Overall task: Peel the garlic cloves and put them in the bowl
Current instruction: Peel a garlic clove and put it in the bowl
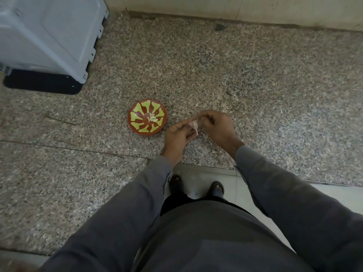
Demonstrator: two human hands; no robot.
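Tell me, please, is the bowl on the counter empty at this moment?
No, a few pale peeled garlic cloves already lie in the middle of the red and green bowl.

Speckled grey-brown granite table (255,79): extends beneath and beyond the fingers on every side. Pale grey plastic appliance housing (47,34) on a black base (41,83): far left of the fingers. Beige wall (235,8): well beyond the fingers. Pale tiled floor (198,173): below.

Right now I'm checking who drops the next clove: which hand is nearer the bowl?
Left. The left hand is just right of the bowl, below its rim; the right hand lies farther right, beyond the garlic clove.
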